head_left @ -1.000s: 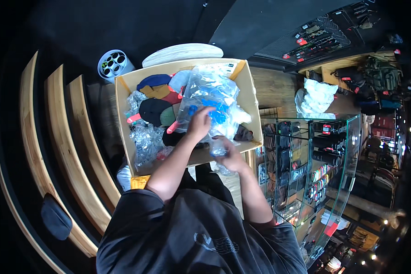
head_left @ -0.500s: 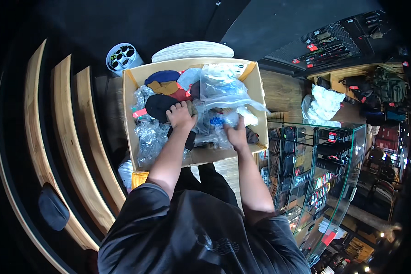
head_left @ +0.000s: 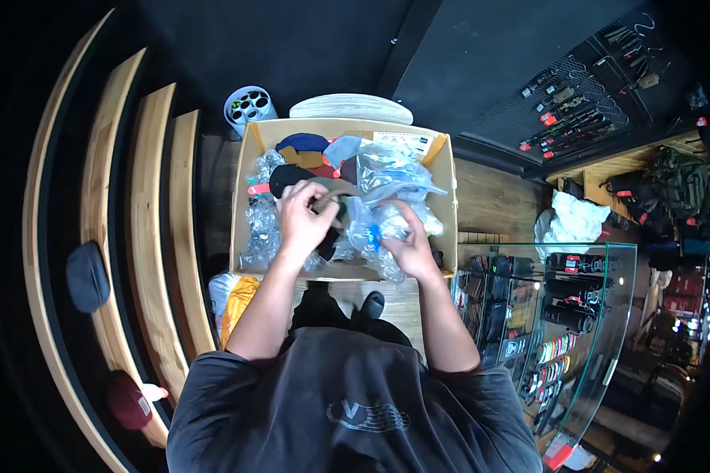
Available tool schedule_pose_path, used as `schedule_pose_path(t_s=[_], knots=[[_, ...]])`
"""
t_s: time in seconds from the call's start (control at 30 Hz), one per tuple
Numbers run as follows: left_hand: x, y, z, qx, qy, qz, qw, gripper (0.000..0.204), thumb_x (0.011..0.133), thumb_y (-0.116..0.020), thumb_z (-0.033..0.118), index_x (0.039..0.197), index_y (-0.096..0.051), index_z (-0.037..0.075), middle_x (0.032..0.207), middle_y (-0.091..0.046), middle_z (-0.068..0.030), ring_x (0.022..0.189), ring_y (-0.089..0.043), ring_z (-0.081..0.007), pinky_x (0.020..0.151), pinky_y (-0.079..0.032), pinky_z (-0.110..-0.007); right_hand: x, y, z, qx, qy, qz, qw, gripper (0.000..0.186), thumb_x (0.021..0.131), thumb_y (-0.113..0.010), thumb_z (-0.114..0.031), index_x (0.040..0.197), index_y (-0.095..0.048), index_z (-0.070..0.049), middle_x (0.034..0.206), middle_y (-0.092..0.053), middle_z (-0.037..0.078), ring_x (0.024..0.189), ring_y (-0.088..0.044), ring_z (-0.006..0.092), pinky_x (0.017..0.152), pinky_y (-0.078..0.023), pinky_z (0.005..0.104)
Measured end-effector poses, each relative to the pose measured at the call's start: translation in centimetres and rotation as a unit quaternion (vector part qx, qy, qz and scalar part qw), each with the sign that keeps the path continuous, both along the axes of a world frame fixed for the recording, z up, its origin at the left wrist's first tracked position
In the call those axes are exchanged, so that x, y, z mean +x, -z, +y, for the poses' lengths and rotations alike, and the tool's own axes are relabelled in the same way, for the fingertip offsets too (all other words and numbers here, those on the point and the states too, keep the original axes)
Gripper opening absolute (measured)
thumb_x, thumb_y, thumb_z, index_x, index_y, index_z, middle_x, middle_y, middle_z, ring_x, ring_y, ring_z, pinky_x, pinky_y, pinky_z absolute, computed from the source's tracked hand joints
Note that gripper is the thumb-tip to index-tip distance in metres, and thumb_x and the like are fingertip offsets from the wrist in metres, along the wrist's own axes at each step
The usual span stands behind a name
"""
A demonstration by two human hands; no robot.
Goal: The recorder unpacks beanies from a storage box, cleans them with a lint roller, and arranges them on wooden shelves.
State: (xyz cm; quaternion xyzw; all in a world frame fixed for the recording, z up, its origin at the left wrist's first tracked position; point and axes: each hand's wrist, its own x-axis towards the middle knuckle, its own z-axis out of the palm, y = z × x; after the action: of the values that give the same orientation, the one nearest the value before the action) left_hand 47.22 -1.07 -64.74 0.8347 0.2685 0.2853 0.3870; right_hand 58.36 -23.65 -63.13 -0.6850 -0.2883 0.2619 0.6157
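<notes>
An open cardboard box [head_left: 242,213] stands in front of me, filled with caps and clear plastic bags. My left hand [head_left: 301,219] is closed on the edge of a green and tan cap [head_left: 343,202] above the pile. The fingers of my right hand [head_left: 412,246] curl round a crumpled clear plastic bag [head_left: 390,219] with blue print, close beside that cap. Behind my left hand lies a black cap [head_left: 286,178]. Farther back sit a navy cap [head_left: 302,142], a brown cap [head_left: 298,158] and a grey cap [head_left: 342,150]. A larger clear bag [head_left: 390,173] covers the box's back right.
Wooden shelves [head_left: 114,205] run along my left, with a dark cap [head_left: 87,276] and a maroon cap [head_left: 128,400] on them. A glass display case [head_left: 584,331] stands at my right. Behind the box are a white round holder [head_left: 248,109] and a round pale top [head_left: 351,109].
My left hand has come off the black cap and now grips the green and tan one. My right hand has closed round the clear bag. The view has shifted a little.
</notes>
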Motion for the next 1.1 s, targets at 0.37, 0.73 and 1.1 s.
schedule_pose_path(t_s=[0.37,0.73,1.1], knots=[[-3.7,-12.4,-15.7,0.125,0.186,-0.101,0.969,0.018,0.088,-0.08,0.007,0.104,-0.078,0.001,0.103,-0.076,-0.0129,0.092,-0.073,-0.0321,0.087,-0.055,-0.042,4.4,-0.3,-7.5,0.092,-0.196,0.25,0.944,0.056,0.096,-0.067,-0.012,0.15,-0.059,0.001,0.133,-0.072,0.01,0.12,-0.069,0.0205,0.102,-0.057,0.0385],[-1.9,-16.6,-23.0,0.294,0.174,-0.157,0.927,0.026,0.085,-0.081,0.009,0.111,-0.08,0.008,0.11,-0.075,-0.0075,0.104,-0.069,-0.0297,0.1,-0.048,-0.047,-2.8,-2.3,-6.5,0.292,0.101,0.121,0.943,0.037,0.105,-0.065,-0.005,0.14,-0.057,0.001,0.131,-0.067,0.01,0.123,-0.065,0.0194,0.104,-0.057,0.0361],[-1.6,-16.0,-20.6,-0.269,0.32,-0.247,0.874,0.094,0.091,-0.086,0.049,0.165,-0.049,0.005,0.156,-0.058,-0.0169,0.145,-0.056,-0.031,0.125,-0.042,-0.045,-2.9,-11.9,-13.8,0.119,0.072,0.356,0.924,0.044,0.108,-0.073,-0.019,0.148,-0.061,-0.005,0.14,-0.072,0.012,0.127,-0.071,0.0218,0.098,-0.063,0.0376]])
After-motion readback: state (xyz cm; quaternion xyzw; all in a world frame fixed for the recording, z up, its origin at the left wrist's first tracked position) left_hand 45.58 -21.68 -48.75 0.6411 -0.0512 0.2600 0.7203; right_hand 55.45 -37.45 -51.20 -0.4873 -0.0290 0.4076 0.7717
